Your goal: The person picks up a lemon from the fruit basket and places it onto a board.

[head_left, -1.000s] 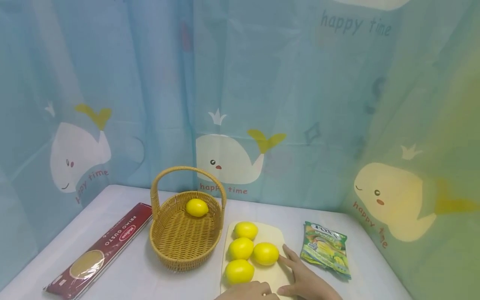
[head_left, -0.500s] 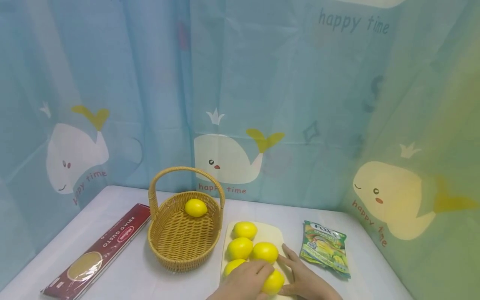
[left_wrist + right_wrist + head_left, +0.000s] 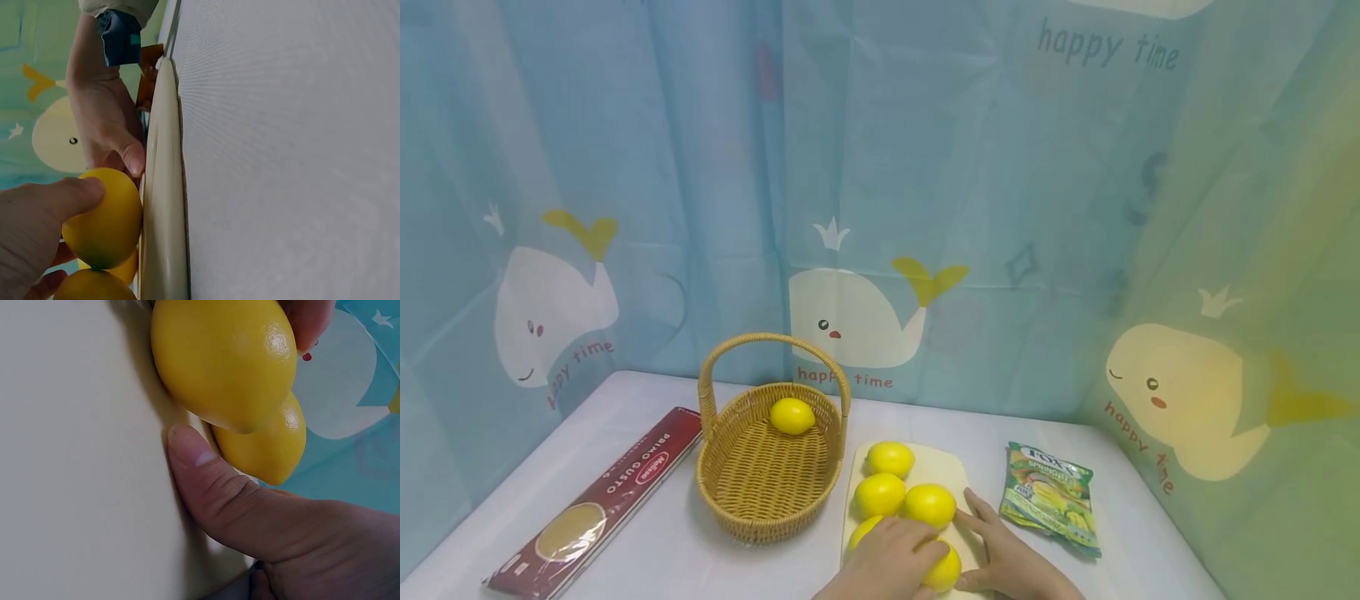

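My left hand [image 3: 887,560] grips a lemon [image 3: 945,568] low over the cream cutting board [image 3: 951,467]. In the left wrist view its thumb [image 3: 78,195] lies across that lemon's side. Several more lemons sit grouped on the board: one at the back [image 3: 891,459], one in the middle [image 3: 880,496], one to the right [image 3: 930,506], and one partly hidden behind my left hand. Along the board's right side rests my right hand [image 3: 1011,560], fingers spread, a fingertip right at the right-hand lemon. Its thumb [image 3: 212,481] lies extended by the board's surface, just below the gripped lemon.
A wicker basket [image 3: 760,529] with a tall handle stands left of the board, one lemon [image 3: 792,416] inside. Farther left lies a long red pasta packet [image 3: 602,500]. A green candy bag [image 3: 1051,500] is at the right. Curtains [image 3: 880,167] enclose the table.
My left hand has come forward from the board's near end, bringing the gripped lemon into view beside the others. It then shifts only slightly. My right hand stays in place.
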The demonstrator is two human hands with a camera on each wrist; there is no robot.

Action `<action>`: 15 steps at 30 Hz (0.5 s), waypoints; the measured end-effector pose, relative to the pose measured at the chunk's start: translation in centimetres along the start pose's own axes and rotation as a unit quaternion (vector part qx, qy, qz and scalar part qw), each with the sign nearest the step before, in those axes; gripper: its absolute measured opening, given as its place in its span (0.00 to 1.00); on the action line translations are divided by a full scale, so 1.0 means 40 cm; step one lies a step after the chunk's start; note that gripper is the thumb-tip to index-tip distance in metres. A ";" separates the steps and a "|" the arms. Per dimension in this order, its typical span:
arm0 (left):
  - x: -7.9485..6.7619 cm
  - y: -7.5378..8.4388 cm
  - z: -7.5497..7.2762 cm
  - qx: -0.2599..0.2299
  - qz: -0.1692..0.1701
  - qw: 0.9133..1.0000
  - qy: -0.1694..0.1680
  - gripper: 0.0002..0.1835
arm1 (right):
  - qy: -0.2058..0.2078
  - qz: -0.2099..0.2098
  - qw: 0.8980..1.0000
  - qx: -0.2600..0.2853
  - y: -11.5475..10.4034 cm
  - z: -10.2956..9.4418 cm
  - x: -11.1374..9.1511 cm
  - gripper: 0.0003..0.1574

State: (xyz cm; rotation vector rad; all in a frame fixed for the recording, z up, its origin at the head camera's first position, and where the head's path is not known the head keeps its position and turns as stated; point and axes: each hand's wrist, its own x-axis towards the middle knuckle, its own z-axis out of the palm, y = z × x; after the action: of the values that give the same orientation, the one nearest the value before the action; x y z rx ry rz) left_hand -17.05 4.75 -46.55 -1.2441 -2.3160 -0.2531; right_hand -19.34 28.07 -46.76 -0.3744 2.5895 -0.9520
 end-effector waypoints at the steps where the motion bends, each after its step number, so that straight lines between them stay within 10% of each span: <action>1: -0.001 0.000 0.001 0.003 0.000 1.000 -0.001 0.17 | 0.000 -0.001 1.000 0.000 0.001 0.001 0.000 0.59; 15: -0.002 0.002 -0.003 0.003 0.004 1.000 0.005 0.18 | 0.002 0.014 1.000 -0.012 0.002 0.002 0.003 0.59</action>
State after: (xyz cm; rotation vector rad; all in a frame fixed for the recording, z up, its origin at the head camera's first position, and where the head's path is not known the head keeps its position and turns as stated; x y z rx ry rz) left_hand -16.88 4.69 -46.49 -1.2455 -2.3022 -0.2480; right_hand -19.43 28.03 -46.89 -0.3433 2.6045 -0.9129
